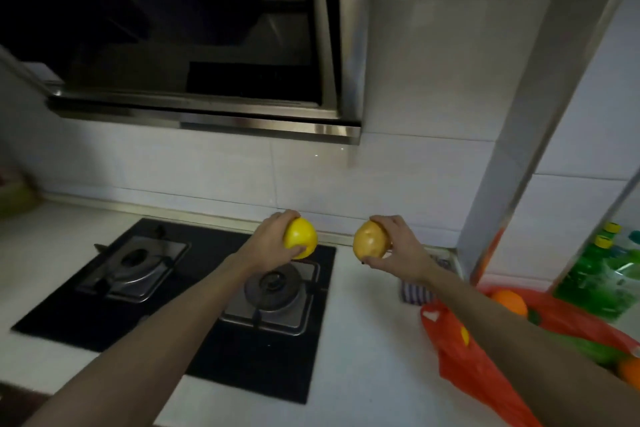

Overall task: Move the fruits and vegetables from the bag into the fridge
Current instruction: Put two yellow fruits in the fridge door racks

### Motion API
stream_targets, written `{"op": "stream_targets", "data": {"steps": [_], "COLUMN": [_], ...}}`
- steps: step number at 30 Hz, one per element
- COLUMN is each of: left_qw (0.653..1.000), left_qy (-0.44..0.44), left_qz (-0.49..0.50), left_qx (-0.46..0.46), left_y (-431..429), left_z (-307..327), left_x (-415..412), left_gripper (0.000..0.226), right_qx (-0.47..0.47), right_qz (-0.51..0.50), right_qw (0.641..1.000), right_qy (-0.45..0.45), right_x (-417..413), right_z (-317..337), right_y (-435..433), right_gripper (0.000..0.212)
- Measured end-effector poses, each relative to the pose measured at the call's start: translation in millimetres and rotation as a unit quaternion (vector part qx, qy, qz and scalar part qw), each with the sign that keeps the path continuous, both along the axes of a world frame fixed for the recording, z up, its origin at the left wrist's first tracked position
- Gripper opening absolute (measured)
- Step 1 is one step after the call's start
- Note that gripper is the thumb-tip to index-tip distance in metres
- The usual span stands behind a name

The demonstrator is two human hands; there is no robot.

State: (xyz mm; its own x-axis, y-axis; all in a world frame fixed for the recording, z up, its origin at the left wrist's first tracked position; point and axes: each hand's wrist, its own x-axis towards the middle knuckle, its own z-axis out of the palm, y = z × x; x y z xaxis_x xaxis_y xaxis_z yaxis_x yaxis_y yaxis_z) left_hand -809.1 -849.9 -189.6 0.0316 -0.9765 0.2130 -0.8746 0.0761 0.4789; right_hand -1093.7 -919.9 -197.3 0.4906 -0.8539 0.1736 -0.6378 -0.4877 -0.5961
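My left hand grips a bright yellow round fruit above the right burner of the stove. My right hand holds a tan potato over the white counter, a little to the right of the yellow fruit. A red plastic bag lies open on the counter at the lower right, under my right forearm. Inside it I see an orange, something green and another orange piece at the frame edge. No fridge is in view.
A black gas hob with two burners sits in the white counter. A steel range hood hangs over it. A striped cloth lies by the wall corner. Green bottles stand at the right.
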Motion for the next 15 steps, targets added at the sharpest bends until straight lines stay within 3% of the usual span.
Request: {"op": "stream_targets", "data": {"steps": [6, 15], "left_qw": [0.998, 0.985], "left_qy": [-0.004, -0.007], "left_qz": [0.055, 0.17], "left_qx": [-0.011, -0.01], "left_y": [46.6, 121.3], "left_z": [5.5, 9.8], "left_x": [61.3, 119.6], "left_gripper": [0.069, 0.065], "right_qx": [-0.005, -0.003], "right_qz": [0.06, 0.19], "right_qw": [0.997, 0.98], "right_qy": [-0.047, -0.056], "right_x": [70.6, 157.1], "right_z": [11.7, 26.7], "right_y": [8.0, 18.3], "right_gripper": [0.086, 0.082]}}
